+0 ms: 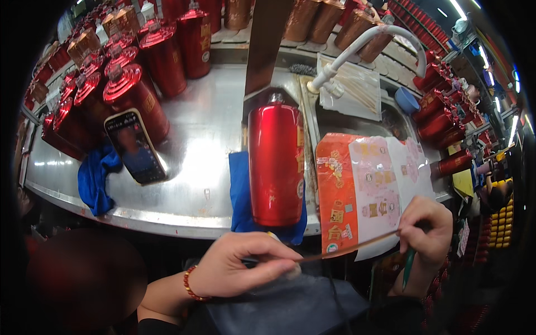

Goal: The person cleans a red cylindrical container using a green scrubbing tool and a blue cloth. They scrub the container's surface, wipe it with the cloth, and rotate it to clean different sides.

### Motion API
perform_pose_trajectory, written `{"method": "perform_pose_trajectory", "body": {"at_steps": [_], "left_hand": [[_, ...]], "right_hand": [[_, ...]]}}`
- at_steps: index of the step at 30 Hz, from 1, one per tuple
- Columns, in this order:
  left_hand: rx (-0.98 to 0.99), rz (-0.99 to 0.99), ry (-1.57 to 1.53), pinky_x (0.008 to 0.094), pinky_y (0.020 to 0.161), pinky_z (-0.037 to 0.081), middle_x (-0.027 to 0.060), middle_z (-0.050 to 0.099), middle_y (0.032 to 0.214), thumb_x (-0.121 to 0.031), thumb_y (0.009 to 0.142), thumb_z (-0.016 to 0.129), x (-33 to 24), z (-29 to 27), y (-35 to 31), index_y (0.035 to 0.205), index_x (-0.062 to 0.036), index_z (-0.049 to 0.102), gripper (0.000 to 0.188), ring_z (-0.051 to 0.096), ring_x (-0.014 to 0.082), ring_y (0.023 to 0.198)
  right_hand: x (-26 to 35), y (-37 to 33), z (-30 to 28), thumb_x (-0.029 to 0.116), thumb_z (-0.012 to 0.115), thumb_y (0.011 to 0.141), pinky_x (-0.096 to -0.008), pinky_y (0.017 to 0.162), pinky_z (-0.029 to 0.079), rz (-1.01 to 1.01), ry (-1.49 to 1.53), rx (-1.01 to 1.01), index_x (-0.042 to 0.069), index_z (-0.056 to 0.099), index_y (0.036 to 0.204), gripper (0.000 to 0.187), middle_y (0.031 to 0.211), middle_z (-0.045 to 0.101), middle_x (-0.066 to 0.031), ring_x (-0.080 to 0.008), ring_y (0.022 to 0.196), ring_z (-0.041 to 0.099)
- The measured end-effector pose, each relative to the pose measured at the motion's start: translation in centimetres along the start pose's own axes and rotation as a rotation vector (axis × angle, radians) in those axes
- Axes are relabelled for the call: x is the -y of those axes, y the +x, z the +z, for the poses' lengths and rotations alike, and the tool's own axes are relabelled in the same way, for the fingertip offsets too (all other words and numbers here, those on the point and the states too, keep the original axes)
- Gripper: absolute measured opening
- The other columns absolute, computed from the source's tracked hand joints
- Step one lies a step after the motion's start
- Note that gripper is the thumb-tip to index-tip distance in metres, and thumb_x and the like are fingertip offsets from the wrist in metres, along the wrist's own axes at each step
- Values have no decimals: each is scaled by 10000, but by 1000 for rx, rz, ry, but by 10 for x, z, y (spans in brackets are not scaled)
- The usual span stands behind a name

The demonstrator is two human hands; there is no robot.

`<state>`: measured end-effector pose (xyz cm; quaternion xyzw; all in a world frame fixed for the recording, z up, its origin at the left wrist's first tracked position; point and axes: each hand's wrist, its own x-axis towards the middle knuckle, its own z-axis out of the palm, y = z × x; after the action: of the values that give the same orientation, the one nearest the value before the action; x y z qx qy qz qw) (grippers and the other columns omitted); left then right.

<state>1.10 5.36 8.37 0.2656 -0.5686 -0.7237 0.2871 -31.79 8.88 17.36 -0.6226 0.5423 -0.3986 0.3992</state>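
In the head view, we see two bare hands drawing a thin brown strip out between them, just in front of a metal table. The left hand, with a red beaded bracelet at its wrist, pinches one end between thumb and forefinger. The right hand pinches the other end, its fingers curled in, and we also see a green stick held in it, tip pointing down. The strip slants upward from left to right, crossing in front of the lower part of two printed sheets, one orange and one pale pink.

Beyond the left hand, a glossy red bottle rests on a blue cloth, its neck toward the far side; we cannot tell whether either hand touches the cloth. To the left, a phone with a lit screen stands tilted near a crumpled blue rag and a cluster of red bottles. At the right, we find a white tap arching over a sink, a clear bag of thin sticks and a small blue bowl. Copper-coloured bottles line the far side.
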Motion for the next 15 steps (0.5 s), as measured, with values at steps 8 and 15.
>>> {"method": "perform_pose_trajectory", "body": {"at_steps": [8,15], "left_hand": [[-201,-2,211,230,716,545,83,759,917,-10,959,706,16,-4,-7,1030,17,758,92,716,112,793],[-224,250,579,282,627,511,60,741,815,-83,858,815,8,16,12,1002,-60,785,148,679,183,688]], "right_hand": [[-80,-10,6,-4,678,930,-224,585,460,377,-17,-176,-55,687,1068,148,867,672,-74,-87,616,596],[-36,13,68,106,843,836,-268,645,512,-170,-192,174,16,709,1203,401,1061,724,-108,-169,792,654]]}}
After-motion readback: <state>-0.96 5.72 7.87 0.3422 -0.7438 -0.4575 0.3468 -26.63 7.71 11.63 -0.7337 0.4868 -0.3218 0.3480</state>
